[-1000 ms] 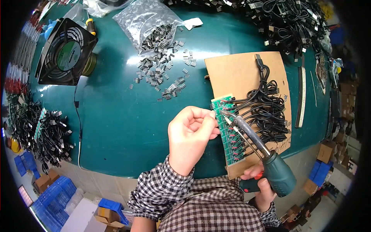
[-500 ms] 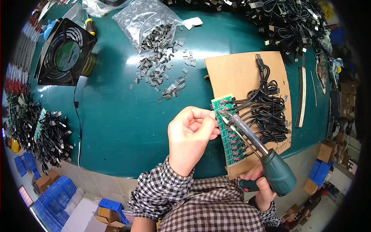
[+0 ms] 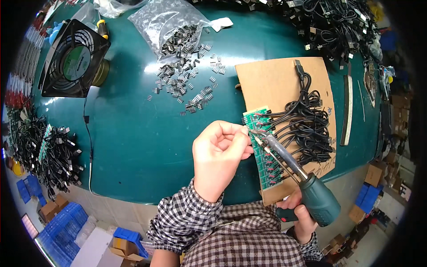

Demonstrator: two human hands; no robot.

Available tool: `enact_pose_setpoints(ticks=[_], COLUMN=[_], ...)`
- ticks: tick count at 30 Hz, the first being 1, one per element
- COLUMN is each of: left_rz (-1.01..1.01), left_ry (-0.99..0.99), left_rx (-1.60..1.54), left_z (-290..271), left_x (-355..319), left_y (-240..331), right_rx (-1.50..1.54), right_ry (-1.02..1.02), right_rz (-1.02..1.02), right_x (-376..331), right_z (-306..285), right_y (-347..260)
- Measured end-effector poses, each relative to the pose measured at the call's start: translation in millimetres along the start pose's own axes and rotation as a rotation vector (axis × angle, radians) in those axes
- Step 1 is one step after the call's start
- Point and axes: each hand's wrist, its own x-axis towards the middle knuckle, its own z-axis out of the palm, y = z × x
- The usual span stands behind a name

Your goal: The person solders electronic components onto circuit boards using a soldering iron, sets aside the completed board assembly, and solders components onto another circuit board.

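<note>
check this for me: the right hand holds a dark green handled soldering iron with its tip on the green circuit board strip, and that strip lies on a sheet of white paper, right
Not quite. The head view shows the right hand holding the dark green handled soldering iron with its tip at the green circuit board strip, but the strip lies on a sheet of brown cardboard, not white paper.

One long green circuit board (image 3: 263, 149) lies on one brown cardboard sheet (image 3: 275, 80), and one green-handled soldering iron (image 3: 298, 178) is in view. One black square fan (image 3: 73, 58) and one clear plastic bag of small metal parts (image 3: 171, 22) sit on the green bench (image 3: 133, 133). The loose metal parts and black cables are too many to count.
</note>
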Motion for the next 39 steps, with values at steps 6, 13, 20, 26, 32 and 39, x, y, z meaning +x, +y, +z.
enact_pose_setpoints(ticks=[6, 13, 20, 26, 32, 39], left_rz=[0.002, -0.004, -0.041, -0.004, 0.446, 0.669], left_ry=[0.0, -0.003, -0.022, -0.011, 0.24, 0.29], left_rx=[-0.017, -0.026, -0.037, -0.025, 0.346, 1.071], left_z=[0, 0, -1, -2, -24, -50], left_x=[0, 0, 1, -1, -12, 20], left_y=[0, -1, 1, 0, 4, 23], right_rx=[-0.013, 0.045, 0.069, 0.105, 0.225, 0.293], right_ry=[-0.007, -0.009, 0.009, 0.028, -0.041, -0.025], right_rz=[0.002, -0.069, -0.082, -0.169, -0.133, -0.201], right_x=[0, -2, -2, 2, 1, 9], right_z=[0, -5, -4, -1, -12, -9], right_y=[0, 3, 5, 3, -1, -1])
